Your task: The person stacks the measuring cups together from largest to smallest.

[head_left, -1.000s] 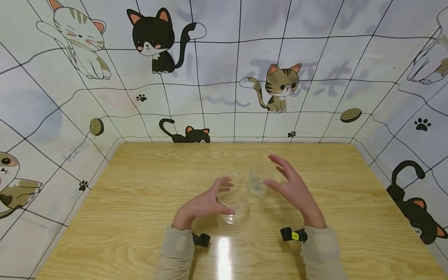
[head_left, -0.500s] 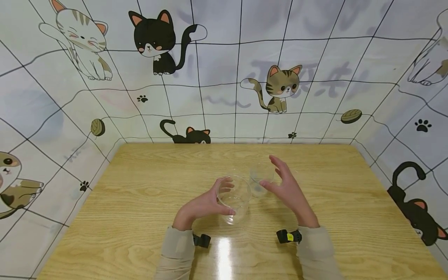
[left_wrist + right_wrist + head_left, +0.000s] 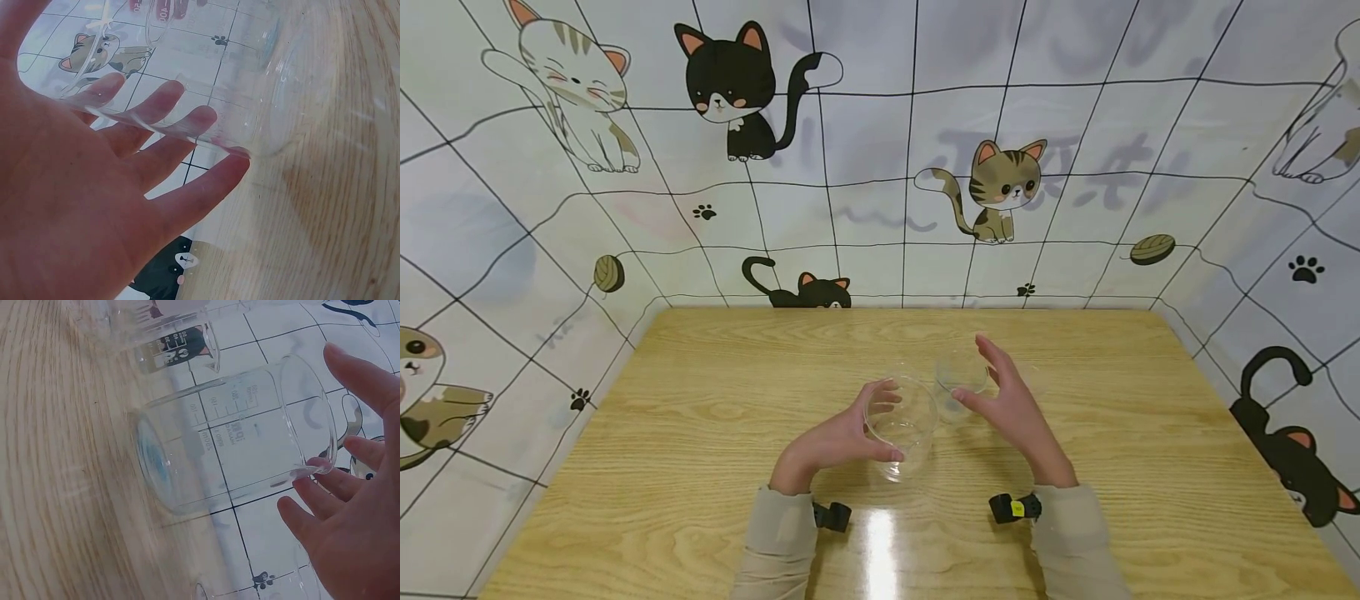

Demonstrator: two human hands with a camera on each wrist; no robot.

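In the head view my left hand [image 3: 842, 433] curves around a large clear glass beaker [image 3: 917, 450], thumb on its near side and fingers on its far side. The left wrist view shows those fingertips [image 3: 203, 119] against the glass. My right hand [image 3: 1018, 412] is beside a smaller clear beaker [image 3: 953, 377], its thumb and fingers spread apart at the rim. Printed volume marks show on this smaller beaker [image 3: 219, 431] in the right wrist view, with a bluish tint at its base. The right fingers are close to its rim; whether they touch it is unclear.
Another small glass beaker [image 3: 178, 353] with printed marks stands behind in the right wrist view. A faint glass edge [image 3: 200, 590] shows at that view's bottom. The wooden tabletop [image 3: 700, 400] is bounded by a cat-patterned cloth backdrop [image 3: 865, 217].
My right hand has moved left toward the smaller beaker, its thumb now in front of the beaker's side. The left hand and the large beaker have stayed put.
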